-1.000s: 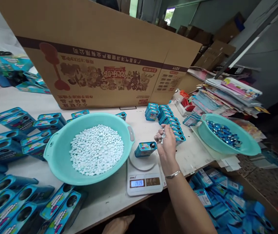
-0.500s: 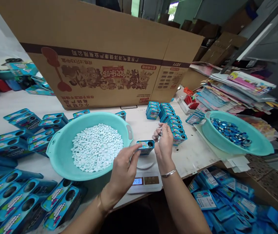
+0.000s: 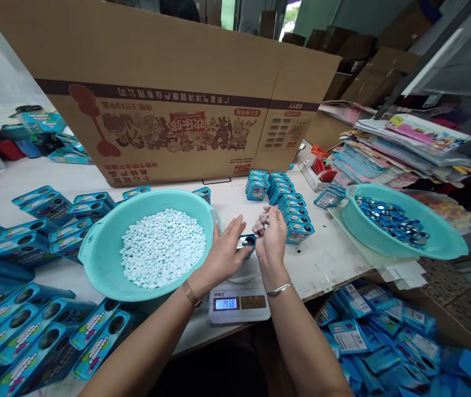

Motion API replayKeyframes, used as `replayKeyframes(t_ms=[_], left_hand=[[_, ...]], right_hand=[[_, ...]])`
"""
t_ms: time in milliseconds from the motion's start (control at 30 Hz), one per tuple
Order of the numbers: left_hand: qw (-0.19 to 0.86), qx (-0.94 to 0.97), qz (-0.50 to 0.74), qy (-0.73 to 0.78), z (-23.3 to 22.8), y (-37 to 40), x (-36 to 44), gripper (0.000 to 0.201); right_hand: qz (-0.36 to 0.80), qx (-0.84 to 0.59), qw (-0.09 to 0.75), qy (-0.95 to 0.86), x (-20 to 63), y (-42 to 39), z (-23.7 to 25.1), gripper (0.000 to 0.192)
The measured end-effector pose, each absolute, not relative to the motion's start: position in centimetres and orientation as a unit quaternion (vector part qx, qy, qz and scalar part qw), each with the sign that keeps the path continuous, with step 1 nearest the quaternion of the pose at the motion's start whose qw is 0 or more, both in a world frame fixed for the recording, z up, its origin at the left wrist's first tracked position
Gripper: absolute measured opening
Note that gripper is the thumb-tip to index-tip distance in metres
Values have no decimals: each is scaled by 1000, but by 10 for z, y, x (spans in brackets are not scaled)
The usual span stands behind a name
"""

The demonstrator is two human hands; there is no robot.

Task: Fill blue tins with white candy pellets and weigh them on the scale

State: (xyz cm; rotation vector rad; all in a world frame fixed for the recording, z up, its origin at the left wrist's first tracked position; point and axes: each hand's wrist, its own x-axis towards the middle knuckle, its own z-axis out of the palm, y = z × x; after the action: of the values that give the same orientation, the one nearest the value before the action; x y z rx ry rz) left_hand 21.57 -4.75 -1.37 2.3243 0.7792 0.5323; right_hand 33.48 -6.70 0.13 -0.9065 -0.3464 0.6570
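Observation:
A small blue candy box (image 3: 252,241) with a round hole in its top stands above the weighing scale (image 3: 239,305), whose display looks like 143.8. My left hand (image 3: 224,255) is beside the box, its fingers stretched out and the thumb lying by the box's front; whether it touches is unclear. Just right of the box, my right hand (image 3: 272,238) is closed around a few white candies, which show between the curled fingers. Left of my hands, a turquoise basin (image 3: 95,270) holds a heap of white candies (image 3: 163,248).
Blue boxes stand in rows at the left (image 3: 24,314) and behind my right hand (image 3: 293,207). A second turquoise basin (image 3: 446,242) of shiny blue pieces sits at right. Below lies a carton of blue boxes (image 3: 376,325). A large cardboard box (image 3: 169,60) blocks the back.
My left hand has opened out from a pointing, pinched pose at the box's edge and moved up. My right hand has shifted slightly left. The scale's reading has risen.

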Motion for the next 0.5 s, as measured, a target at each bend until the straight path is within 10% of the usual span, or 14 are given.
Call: replayKeyframes(t_ms=[500], left_hand=[[326,859,218,330,-6,-47,215,79]], right_hand=[[386,-379,836,-92,357,-80,13,25]])
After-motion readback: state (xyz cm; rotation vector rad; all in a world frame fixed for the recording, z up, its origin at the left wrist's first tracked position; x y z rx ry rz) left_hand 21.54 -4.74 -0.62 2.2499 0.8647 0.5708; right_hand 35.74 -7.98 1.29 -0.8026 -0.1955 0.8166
